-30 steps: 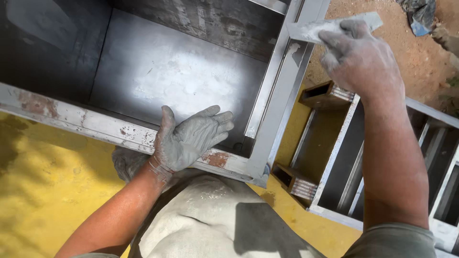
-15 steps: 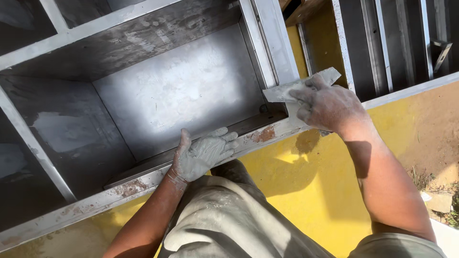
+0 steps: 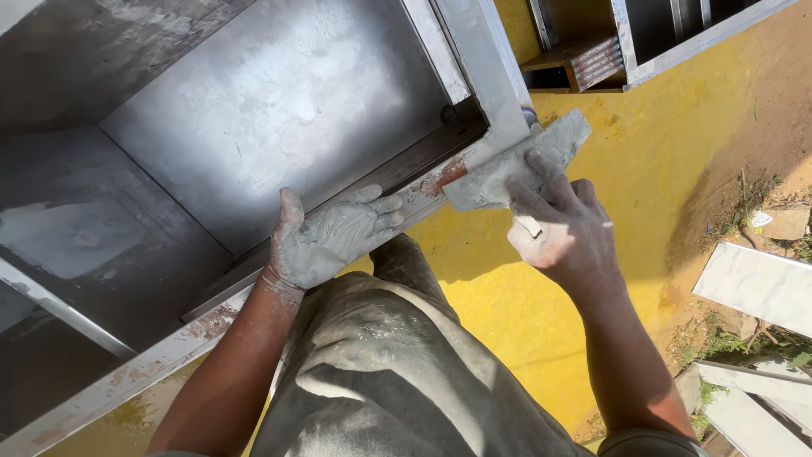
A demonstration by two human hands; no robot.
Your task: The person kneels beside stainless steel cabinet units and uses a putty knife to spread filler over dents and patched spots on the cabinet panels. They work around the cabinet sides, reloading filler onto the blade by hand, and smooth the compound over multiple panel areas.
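A grey metal cabinet frame (image 3: 254, 144) lies open-faced on a yellow floor (image 3: 643, 195), its sheet panels dull and smeared with pale dust, its front rail (image 3: 169, 347) spotted with rust. The right hand (image 3: 562, 228) grips a flat, rectangular grey sanding pad (image 3: 516, 165), rough and dusty, pressed against the frame's corner post beside a rust patch. The left hand (image 3: 330, 241), coated in grey dust, rests flat with fingers spread on the rail, holding nothing. Dust-covered trousers (image 3: 381, 364) show below. White slabs (image 3: 753, 283) lie at the right.
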